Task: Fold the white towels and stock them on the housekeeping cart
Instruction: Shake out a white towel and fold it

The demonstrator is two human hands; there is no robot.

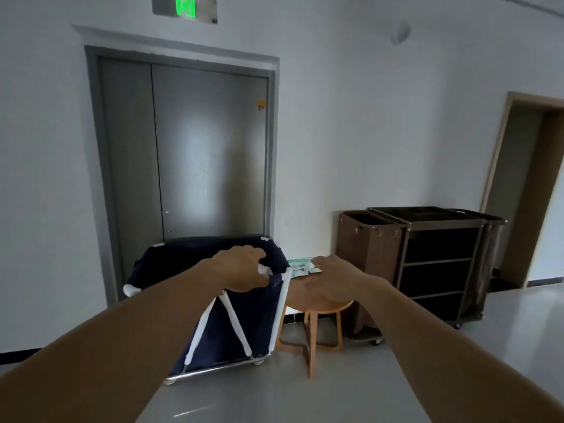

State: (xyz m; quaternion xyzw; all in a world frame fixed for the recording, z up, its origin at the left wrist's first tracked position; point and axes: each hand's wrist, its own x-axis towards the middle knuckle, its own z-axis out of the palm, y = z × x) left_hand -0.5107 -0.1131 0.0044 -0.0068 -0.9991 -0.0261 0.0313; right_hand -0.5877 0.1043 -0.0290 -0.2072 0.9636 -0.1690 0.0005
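My left hand (241, 270) grips the white top rail of the navy laundry hamper (244, 325) at its near right corner. The fingers curl over the tube and the thumb sits under it, which I judge is a hold for steadying or drawing the wheeled frame closer so I can reach inside. My right hand (335, 279) is open and palm down, with the fingers relaxed and holding nothing. It is spread above the top of the round wooden stool (323, 306), and I cannot tell whether it rests on the wood or hovers just over it. The fingertips point toward some small green and white packets (300, 265) lying at the far edge of the stool's top, beside the hamper's rim. I see no white towels anywhere. If they are in the hamper, its cloth wall hides them from this angle, so folding has not begun. The housekeeping cart (439, 264) stands well apart to the right, against the wall. Its dark shelves look bare, and a brown bag (366, 248) hangs at its left end, close to the stool. The stool, standing between hamper and cart, seems a handy surface for folding. All of this stands on a smooth grey floor (305, 392) in a dim corridor. A grey double door (198, 148) is behind the hamper, with a green exit sign (186, 6) above it. An open doorway (531, 178) lies at the far right.
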